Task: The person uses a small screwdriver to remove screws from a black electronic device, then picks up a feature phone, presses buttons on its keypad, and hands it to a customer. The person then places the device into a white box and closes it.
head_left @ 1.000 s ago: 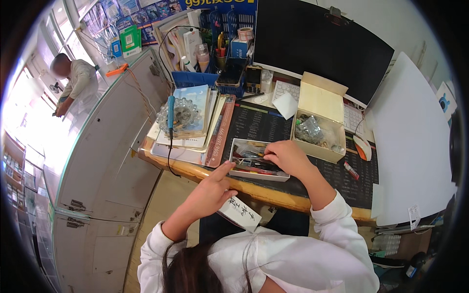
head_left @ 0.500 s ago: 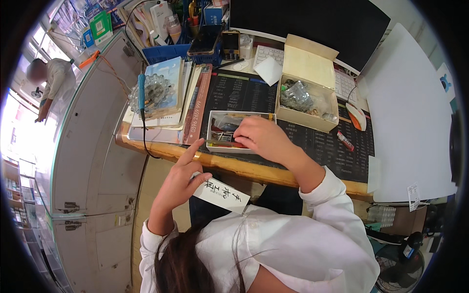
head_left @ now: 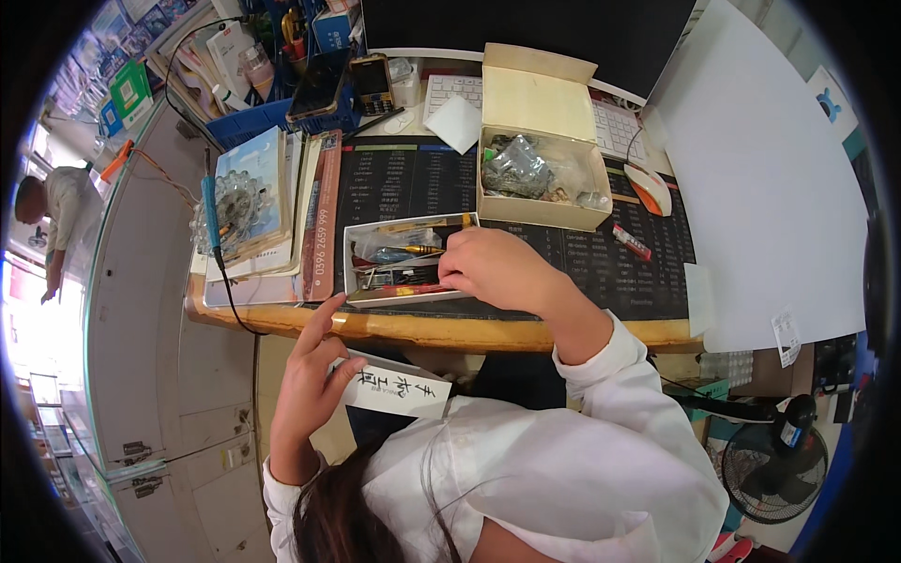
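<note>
My left hand is below the desk edge, holding a small white box lid with handwriting on it; its index finger points up. My right hand reaches into the right end of a shallow white box of small tools on the desk, its fingers curled among the tools. What the fingers pinch, if anything, is hidden. The box holds a red-handled tool, tweezers and a plastic bag.
A cream cardboard box of bagged parts stands open behind the tool box. A black desk mat, books with a glass ashtray and a blue soldering iron lie left. Keyboard, mouse, phones and monitor stand behind. Another person is far left.
The view has tilted down and toward the desk. My right hand stayed in the tool box, shifting slightly to its right end. My left hand kept the white lid below the desk edge.
</note>
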`<state>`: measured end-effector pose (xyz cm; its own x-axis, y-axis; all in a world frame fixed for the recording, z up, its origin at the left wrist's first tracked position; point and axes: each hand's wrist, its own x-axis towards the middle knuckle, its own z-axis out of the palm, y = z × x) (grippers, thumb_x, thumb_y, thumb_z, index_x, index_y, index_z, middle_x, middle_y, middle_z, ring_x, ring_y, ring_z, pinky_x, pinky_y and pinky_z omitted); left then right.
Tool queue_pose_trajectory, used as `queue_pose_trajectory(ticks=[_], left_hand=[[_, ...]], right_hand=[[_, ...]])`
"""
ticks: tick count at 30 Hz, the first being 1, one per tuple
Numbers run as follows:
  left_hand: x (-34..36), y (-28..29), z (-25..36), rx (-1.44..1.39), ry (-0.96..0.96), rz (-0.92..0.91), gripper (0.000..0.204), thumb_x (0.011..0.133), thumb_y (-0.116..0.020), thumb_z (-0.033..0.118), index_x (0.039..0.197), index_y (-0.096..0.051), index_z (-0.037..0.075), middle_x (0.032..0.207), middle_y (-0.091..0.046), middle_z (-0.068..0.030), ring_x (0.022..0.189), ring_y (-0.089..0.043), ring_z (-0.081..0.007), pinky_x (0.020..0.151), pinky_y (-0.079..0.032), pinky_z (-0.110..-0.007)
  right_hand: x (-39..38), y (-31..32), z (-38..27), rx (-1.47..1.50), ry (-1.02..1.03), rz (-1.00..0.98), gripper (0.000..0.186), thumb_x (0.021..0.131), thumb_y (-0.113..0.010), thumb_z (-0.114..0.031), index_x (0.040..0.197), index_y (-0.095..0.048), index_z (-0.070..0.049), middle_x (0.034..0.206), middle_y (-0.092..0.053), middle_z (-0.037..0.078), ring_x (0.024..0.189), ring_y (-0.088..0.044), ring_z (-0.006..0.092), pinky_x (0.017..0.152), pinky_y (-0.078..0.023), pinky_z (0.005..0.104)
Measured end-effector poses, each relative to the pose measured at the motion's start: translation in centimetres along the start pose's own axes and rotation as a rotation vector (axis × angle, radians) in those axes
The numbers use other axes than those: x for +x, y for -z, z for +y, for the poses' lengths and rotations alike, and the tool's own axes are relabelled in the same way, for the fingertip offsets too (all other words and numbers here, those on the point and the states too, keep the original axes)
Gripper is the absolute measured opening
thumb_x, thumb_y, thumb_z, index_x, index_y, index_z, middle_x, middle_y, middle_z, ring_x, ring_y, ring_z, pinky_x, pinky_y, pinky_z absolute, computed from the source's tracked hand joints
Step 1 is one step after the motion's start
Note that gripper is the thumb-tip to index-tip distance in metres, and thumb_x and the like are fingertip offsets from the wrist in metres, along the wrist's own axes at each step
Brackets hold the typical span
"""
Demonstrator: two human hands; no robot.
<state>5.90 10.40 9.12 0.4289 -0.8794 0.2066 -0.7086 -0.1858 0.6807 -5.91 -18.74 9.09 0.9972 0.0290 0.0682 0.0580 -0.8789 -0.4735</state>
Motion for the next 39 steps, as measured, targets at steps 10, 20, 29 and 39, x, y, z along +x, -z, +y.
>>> queue_pose_trajectory(ticks=[10, 20, 29, 39], left_hand=[[0.3, 0.3, 0.3, -0.034, 0.019, -0.024, 0.025, 0.085, -0.077, 0.009, 0.078, -0.057, -0.004, 0.152, -0.048, -0.0247, 0.130, -0.055, -0.0437, 0.103, -0.047, -0.042], [1.8, -0.1, 0.6, 0.044, 0.052, -0.111, 0.024, 0.084, -0.077, 0.006, 0.079, -0.057, -0.006, 0.150, -0.052, -0.0214, 0.122, -0.059, -0.0402, 0.101, -0.048, -0.040], [1.6, -0.7, 0.1, 0.009, 0.011, -0.068, 0.027, 0.085, -0.077, 0.007, 0.076, -0.053, -0.005, 0.148, -0.052, -0.0228, 0.099, -0.061, -0.0371, 0.090, -0.050, -0.039], [1.5, -0.8, -0.1, 0.012, 0.025, -0.047, 0.026, 0.085, -0.077, 0.007, 0.076, -0.056, -0.005, 0.146, -0.054, -0.0250, 0.120, -0.061, -0.0430, 0.098, -0.049, -0.042]], right_hand=[[-0.6, 0.8, -0.7, -0.098, 0.033, 0.059, 0.011, 0.087, -0.073, -0.015, 0.085, -0.065, -0.007, 0.092, -0.060, 0.006, 0.097, -0.060, 0.0275, 0.081, -0.052, 0.0403], [0.2, 0.3, 0.5, 0.070, -0.005, -0.042, 0.015, 0.087, -0.074, -0.022, 0.086, -0.069, -0.007, 0.086, -0.066, 0.009, 0.085, -0.066, 0.0314, 0.076, -0.052, 0.0433], [-1.5, 2.4, 3.3, 0.386, 0.069, 0.164, 0.015, 0.090, -0.075, -0.016, 0.097, -0.074, -0.004, 0.087, -0.067, 0.008, 0.078, -0.064, 0.0211, 0.072, -0.051, 0.0327], [-2.0, 2.2, 2.7, 0.243, -0.009, -0.070, 0.013, 0.088, -0.074, -0.014, 0.088, -0.068, -0.002, 0.087, -0.062, 0.010, 0.079, -0.064, 0.0272, 0.073, -0.052, 0.0379]])
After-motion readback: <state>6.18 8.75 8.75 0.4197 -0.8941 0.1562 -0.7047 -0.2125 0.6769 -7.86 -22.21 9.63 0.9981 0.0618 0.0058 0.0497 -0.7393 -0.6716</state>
